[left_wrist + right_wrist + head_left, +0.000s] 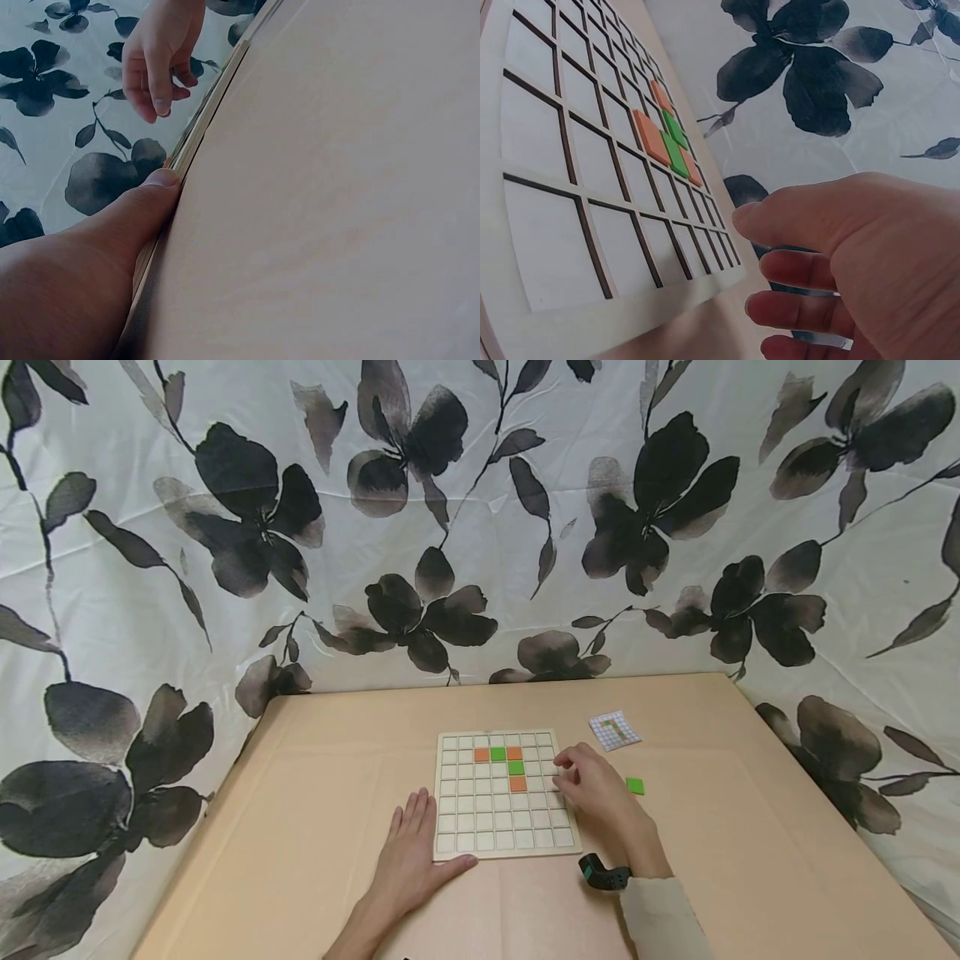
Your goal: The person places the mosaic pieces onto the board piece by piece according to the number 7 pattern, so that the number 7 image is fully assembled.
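Note:
A pale wooden grid board (495, 842) lies flat on the table. Near its top sit square tiles in a T: an orange tile (482, 755), a green tile (498, 754) and another orange one in a row, then green and orange below the right end. My left hand (411, 860) rests along the board's left side, fingers straight, its thumb (142, 206) at the near edge. Over the right edge hovers my right hand (596, 781), fingers loosely bent; nothing shows between thumb (787, 214) and fingers in the right wrist view.
Just right of the right hand lies a green tile (635, 786), with a sliver of orange at its lower edge. A small printed card with a coloured grid pattern (615, 731) is beyond the board's upper right. Behind the table (337, 760) hangs a floral cloth (525, 593).

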Available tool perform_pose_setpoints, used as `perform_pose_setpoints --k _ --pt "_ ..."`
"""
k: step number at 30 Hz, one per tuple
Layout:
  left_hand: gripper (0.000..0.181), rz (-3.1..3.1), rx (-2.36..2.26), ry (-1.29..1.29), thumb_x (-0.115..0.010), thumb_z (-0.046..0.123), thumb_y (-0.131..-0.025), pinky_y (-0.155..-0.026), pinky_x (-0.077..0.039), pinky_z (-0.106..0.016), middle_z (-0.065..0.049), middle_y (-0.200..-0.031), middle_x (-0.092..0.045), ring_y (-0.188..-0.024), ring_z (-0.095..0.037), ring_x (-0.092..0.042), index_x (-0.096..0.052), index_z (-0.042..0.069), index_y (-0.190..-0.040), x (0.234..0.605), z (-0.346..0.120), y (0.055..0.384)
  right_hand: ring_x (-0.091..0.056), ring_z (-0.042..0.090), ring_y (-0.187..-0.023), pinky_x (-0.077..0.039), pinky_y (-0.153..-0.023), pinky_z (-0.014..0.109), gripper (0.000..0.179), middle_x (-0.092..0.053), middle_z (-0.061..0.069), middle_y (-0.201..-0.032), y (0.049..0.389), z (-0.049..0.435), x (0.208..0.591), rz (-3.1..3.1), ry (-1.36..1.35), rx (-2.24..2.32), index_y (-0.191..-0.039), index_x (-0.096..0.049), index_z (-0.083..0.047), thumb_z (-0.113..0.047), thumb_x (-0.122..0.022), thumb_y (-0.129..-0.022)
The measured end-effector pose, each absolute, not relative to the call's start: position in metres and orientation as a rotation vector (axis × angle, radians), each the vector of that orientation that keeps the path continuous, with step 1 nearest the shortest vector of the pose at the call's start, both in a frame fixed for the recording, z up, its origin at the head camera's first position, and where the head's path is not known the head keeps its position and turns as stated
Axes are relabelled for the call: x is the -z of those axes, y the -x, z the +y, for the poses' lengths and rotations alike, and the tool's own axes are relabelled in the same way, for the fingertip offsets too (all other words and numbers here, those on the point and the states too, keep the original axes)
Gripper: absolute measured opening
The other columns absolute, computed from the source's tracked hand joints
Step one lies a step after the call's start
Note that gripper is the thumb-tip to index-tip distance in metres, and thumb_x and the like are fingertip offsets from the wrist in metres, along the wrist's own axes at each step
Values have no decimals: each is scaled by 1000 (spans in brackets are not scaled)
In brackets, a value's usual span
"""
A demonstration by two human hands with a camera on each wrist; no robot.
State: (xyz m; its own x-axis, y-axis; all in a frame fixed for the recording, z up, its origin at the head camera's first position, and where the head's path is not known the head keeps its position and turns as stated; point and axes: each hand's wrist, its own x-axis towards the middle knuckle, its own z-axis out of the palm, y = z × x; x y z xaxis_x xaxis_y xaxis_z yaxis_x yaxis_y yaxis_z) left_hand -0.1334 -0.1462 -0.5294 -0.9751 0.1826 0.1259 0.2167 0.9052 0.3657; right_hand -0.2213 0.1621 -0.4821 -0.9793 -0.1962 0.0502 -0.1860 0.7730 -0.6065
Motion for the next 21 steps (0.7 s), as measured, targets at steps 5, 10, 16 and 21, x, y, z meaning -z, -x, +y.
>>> perform_pose_setpoints --k 5,10,16,21 --pt "117 -2977 582 316 -61 79 -78 -126 -21 -55 -24 -162 -29 -153 -39 -25 -35 -9 -151 529 -146 133 -53 18 -87 -49 -73 27 25 -61 3 -109 221 168 479 2940 295 1025 -116 -67 -10 -20 -69 -92" --pt "117 -2981 588 310 -62 79 -78 -126 -20 -54 -23 -163 -28 -153 -38 -24 -34 -8 -151 528 -145 134 -55 19 -91 -51 -79 31 24 -62 3 -110 223 176 479 2955 279 1013 -115 -67 -10 -18 -67 -92" --pt "117 -2981 588 302 -62 78 -78 -127 -19 -54 -23 -163 -28 -153 -38 -24 -34 -8 -152 527 -144 135 -55 21 -93 -50 -79 33 24 -63 5 -110 225 186 478 2940 243 1023 -115 -66 -9 -18 -67 -92" --pt "116 -2976 587 305 -63 78 -78 -126 -21 -55 -24 -162 -30 -153 -40 -26 -35 -9 -151 527 -143 134 -55 22 -94 -50 -82 36 24 -64 8 -111 226 195 478 2945 243 1031 -115 -66 -8 -18 -66 -93"
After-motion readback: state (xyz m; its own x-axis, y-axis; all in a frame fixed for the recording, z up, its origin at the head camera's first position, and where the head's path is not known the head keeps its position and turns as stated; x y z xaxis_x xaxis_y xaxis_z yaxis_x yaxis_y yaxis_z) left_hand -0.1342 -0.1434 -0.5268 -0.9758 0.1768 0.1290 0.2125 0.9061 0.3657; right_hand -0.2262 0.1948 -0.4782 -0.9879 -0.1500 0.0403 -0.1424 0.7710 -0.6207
